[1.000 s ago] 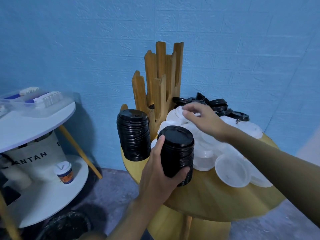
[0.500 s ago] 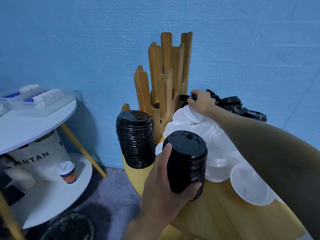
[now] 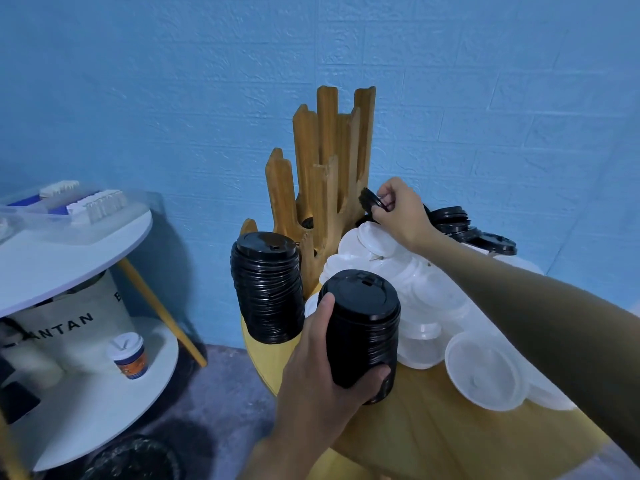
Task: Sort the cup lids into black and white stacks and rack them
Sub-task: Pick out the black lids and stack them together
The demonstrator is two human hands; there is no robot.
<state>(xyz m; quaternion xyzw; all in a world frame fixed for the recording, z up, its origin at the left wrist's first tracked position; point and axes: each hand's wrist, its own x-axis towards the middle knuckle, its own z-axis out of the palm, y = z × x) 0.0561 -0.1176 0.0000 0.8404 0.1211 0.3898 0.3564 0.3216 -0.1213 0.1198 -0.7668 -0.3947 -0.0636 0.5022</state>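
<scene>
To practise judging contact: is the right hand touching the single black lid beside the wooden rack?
Touching. The head view shows the right hand pinching the black lid at its rim.

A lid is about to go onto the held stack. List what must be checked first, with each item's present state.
1. Right-hand grip pinches the single black plastic lid between thumb and fingers: ok.
2. Left-hand grip wraps the held stack of black lids, top facing up: ok.
3. Top of the held stack has nothing lying on it: ok.
4. Colours match, lid and stack both black: ok.
5. Only one lid is pinched, none nested under it: cannot tell.
6. Lid is free of the tall wooden rack: cannot tell, since the two sit edge to edge in this view.
</scene>
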